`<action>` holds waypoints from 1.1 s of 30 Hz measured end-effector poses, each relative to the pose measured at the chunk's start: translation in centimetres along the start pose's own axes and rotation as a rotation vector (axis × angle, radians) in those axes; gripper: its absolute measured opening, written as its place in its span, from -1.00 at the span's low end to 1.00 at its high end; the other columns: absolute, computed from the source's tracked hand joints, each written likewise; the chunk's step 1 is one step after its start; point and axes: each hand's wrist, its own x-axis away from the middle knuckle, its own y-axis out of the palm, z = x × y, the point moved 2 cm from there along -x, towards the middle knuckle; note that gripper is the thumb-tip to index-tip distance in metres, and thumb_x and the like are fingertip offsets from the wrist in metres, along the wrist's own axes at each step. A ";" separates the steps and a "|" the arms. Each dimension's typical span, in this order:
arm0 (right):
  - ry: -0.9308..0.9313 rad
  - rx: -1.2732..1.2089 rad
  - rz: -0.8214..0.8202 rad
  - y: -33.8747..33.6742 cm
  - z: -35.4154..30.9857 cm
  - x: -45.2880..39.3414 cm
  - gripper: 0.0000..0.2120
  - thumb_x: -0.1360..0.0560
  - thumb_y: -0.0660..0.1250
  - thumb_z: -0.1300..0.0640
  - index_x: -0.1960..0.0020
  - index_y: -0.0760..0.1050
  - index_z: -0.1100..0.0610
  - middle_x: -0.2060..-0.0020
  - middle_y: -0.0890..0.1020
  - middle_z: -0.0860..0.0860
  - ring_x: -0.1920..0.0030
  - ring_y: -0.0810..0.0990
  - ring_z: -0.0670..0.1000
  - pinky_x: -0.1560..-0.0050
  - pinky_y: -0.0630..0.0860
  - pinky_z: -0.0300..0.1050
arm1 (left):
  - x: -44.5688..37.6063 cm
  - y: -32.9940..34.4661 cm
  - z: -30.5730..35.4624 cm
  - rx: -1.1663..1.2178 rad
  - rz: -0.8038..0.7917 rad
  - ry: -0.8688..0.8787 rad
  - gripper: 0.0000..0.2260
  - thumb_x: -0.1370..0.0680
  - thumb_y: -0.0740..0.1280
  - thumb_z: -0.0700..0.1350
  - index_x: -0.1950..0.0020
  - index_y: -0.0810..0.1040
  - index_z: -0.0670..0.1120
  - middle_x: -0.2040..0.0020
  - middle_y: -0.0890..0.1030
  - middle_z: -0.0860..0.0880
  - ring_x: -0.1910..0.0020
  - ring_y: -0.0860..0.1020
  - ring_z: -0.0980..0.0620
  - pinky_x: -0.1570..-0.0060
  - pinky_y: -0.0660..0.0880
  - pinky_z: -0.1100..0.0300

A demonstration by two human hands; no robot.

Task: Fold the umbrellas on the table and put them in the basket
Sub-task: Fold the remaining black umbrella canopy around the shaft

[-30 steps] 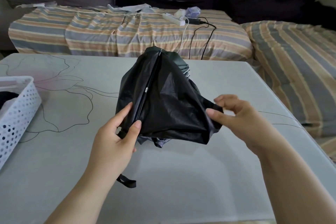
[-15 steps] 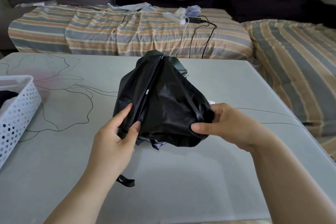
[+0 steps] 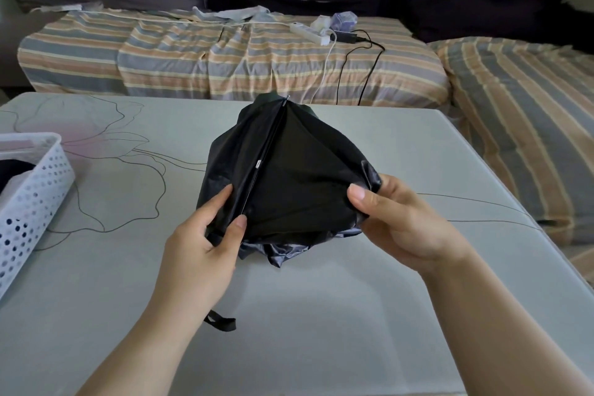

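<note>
- Item: black umbrella (image 3: 289,177), collapsed but not yet rolled, held just above the tabletop (image 3: 321,315) at the centre of the view; canopy loose and bunched, one rib running from 12 o'clock down to about 7 o'clock.
- Left hand (image 3: 205,244): at 7 o'clock of the umbrella, thumb and fingers pinching the fabric either side of the rib's lower end.
- Right hand (image 3: 395,222): at 4 o'clock of the umbrella, thumb over and fingers under, pinching a flap of canopy edge.
- Strap (image 3: 221,323): black loop showing below the left wrist at 6 o'clock (likely the umbrella's own, though its attachment is hidden).
- Basket (image 3: 35,190): white, perforated, at 9 o'clock on the tabletop, well apart from the umbrella; something dark lies inside, not identifiable.
- Step in hand, as judged: smoothing one canopy panel flat against its rib before wrapping.
- Handling advice: keep the rib end anchored with the left hand; draw the flap taut with the right and lay it round in one direction; repeat panel by panel so no fabric bulges; then fasten and carry to the basket.
- Labels: a small pale tag sits mid-rib (too small to read); no other writing legible.
</note>
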 end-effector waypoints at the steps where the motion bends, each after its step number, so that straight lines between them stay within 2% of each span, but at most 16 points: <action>1: -0.002 -0.010 -0.002 0.0 0.0 0.0 -0.49 -0.41 0.46 -0.05 -0.24 0.54 0.23 -0.21 0.59 0.17 -0.25 0.55 0.16 -0.20 0.49 -0.04 | 0.0 0.0 -0.1 0.002 0.004 0.002 -0.66 -0.53 0.34 -0.03 -0.07 0.41 0.46 0.19 0.56 -0.33 0.35 0.50 -0.33 0.30 0.50 0.04; 5: 0.096 0.097 -0.018 -0.2 -0.2 0.3 -0.70 -0.37 0.46 0.03 -0.05 0.66 0.13 -0.05 0.68 0.11 -0.12 0.63 0.08 -0.12 0.51 -0.13 | 0.0 -0.2 -0.1 -0.003 0.003 0.005 -0.65 -0.53 0.33 -0.03 -0.09 0.40 0.46 0.27 0.51 -0.36 0.36 0.48 -0.32 0.34 0.38 0.18; 8: 0.261 0.400 -0.100 -0.2 0.0 0.5 -0.79 -0.35 0.38 0.04 0.04 0.65 0.04 0.04 0.70 -0.03 -0.03 0.63 -0.04 -0.12 0.48 -0.17 | 0.2 -0.3 0.1 -0.026 0.003 0.005 -0.64 -0.53 0.32 -0.02 -0.09 0.37 0.47 0.34 0.47 -0.38 0.42 0.43 -0.27 0.45 0.27 0.28; 11: 0.415 0.619 -0.207 0.3 0.7 0.6 -0.87 -0.34 0.39 0.00 0.13 0.62 -0.02 0.20 0.68 -0.13 0.08 0.63 -0.11 -0.06 0.48 -0.19 | 0.4 -0.1 0.2 -0.046 -0.015 0.027 -0.64 -0.53 0.33 -0.02 -0.13 0.40 0.45 0.38 0.47 -0.34 0.45 0.40 -0.24 0.48 0.27 0.30; 13: 0.445 0.724 -0.195 0.1 1.1 0.7 -0.65 -0.25 0.42 -0.11 0.12 0.63 0.14 0.25 0.64 0.02 0.13 0.60 0.04 0.02 0.48 -0.06 | 0.3 0.0 0.2 -0.053 -0.022 0.036 -0.63 -0.53 0.34 -0.03 -0.16 0.40 0.43 0.41 0.49 -0.27 0.48 0.36 -0.21 0.48 0.29 0.33; 15: 0.434 0.603 -0.097 -0.7 0.9 0.8 -0.49 -0.21 0.43 -0.07 -0.02 0.59 0.26 0.10 0.67 0.03 0.03 0.62 0.03 -0.07 0.50 -0.05 | 0.2 -0.1 0.0 -0.048 -0.014 0.027 -0.63 -0.53 0.34 -0.03 -0.12 0.40 0.45 0.37 0.53 -0.27 0.49 0.37 -0.19 0.47 0.31 0.33; 17: 0.401 0.426 -0.042 -1.5 0.2 1.2 -0.49 -0.22 0.42 -0.05 -0.11 0.59 0.17 -0.08 0.68 0.03 -0.14 0.63 0.01 -0.24 0.48 -0.07 | 0.1 -0.3 -0.2 -0.022 -0.005 0.007 -0.65 -0.52 0.33 -0.01 -0.07 0.42 0.48 0.30 0.53 -0.33 0.44 0.43 -0.28 0.43 0.37 0.22; 20: 0.315 0.417 -0.031 -2.3 -0.3 1.8 -0.48 -0.22 0.53 -0.11 -0.09 0.62 0.13 -0.10 0.67 0.07 -0.17 0.62 0.07 -0.29 0.44 0.06 | 0.1 -0.1 -0.3 0.011 -0.020 -0.004 -0.59 -0.52 0.32 0.02 -0.03 0.38 0.61 0.24 0.50 -0.11 0.41 0.46 -0.33 0.39 0.50 -0.01; 21: 0.282 0.415 0.000 -2.6 -0.3 1.9 -0.43 -0.20 0.57 -0.16 -0.06 0.63 0.17 -0.09 0.67 0.12 -0.16 0.61 0.13 -0.28 0.44 0.10 | 0.2 -0.1 -0.2 0.023 -0.023 -0.007 -0.57 -0.52 0.32 0.01 -0.01 0.36 0.63 0.22 0.50 -0.10 0.41 0.46 -0.33 0.38 0.51 -0.03; 23: 0.158 0.306 0.103 -3.2 -0.6 2.2 -0.39 -0.19 0.58 -0.21 0.03 0.62 0.28 -0.05 0.64 0.27 -0.11 0.59 0.27 -0.21 0.43 0.20 | 0.1 -0.2 -0.2 0.047 -0.007 -0.007 -0.57 -0.53 0.33 -0.01 -0.01 0.39 0.61 0.25 0.53 -0.28 0.41 0.45 -0.33 0.39 0.47 0.05; 24: 0.058 0.225 0.145 -3.2 -1.0 2.4 -0.46 -0.22 0.57 -0.18 0.09 0.63 0.26 -0.05 0.62 0.27 -0.08 0.57 0.26 -0.18 0.43 0.16 | 0.1 -0.3 -0.2 0.055 0.009 -0.008 -0.58 -0.53 0.34 -0.02 -0.01 0.40 0.59 0.26 0.53 -0.34 0.42 0.44 -0.32 0.38 0.43 0.10; 26: -0.107 0.093 0.319 -3.5 -1.6 2.3 -0.70 -0.30 0.51 -0.16 0.16 0.66 0.05 -0.15 0.60 0.11 -0.18 0.55 0.15 -0.19 0.45 0.06 | 0.1 -0.6 0.0 0.067 0.034 -0.010 -0.61 -0.54 0.33 -0.03 -0.04 0.41 0.54 0.31 0.49 -0.38 0.43 0.41 -0.29 0.36 0.38 0.15; 27: -0.099 0.032 0.467 -3.7 -1.5 2.2 -0.73 -0.33 0.46 -0.17 0.14 0.62 0.00 -0.17 0.60 0.01 -0.23 0.54 0.12 -0.20 0.46 0.07 | 0.2 -0.6 0.2 0.068 0.039 -0.012 -0.63 -0.54 0.33 -0.02 -0.06 0.40 0.51 0.32 0.49 -0.39 0.44 0.41 -0.28 0.37 0.38 0.15; 29: 0.133 -0.063 0.685 -3.1 -0.5 1.8 -0.57 -0.35 0.32 -0.23 -0.07 0.54 0.04 -0.13 0.64 -0.01 -0.13 0.63 0.10 -0.08 0.58 0.06 | 0.4 -0.5 0.7 0.074 0.050 -0.014 -0.64 -0.54 0.32 -0.01 -0.11 0.39 0.49 0.28 0.53 -0.37 0.39 0.48 -0.29 0.43 0.40 0.16; 31: 0.351 -0.184 0.601 -0.9 0.6 1.3 -0.37 -0.24 0.28 -0.29 -0.20 0.49 0.04 -0.06 0.68 0.04 0.01 0.69 0.08 0.09 0.63 -0.01 | 0.5 -0.3 1.0 0.075 0.058 -0.007 -0.63 -0.53 0.32 0.02 -0.13 0.37 0.50 0.27 0.55 -0.33 0.32 0.52 -0.30 0.39 0.42 0.19; 33: 0.372 -0.272 0.537 1.0 0.8 0.9 -0.43 -0.25 0.32 -0.23 -0.17 0.52 0.05 0.01 0.71 0.04 0.03 0.70 0.04 0.10 0.64 -0.05 | 0.5 -0.1 1.1 0.076 0.069 0.003 -0.60 -0.51 0.32 0.03 -0.11 0.36 0.56 0.23 0.56 -0.31 0.30 0.52 -0.32 0.34 0.47 0.12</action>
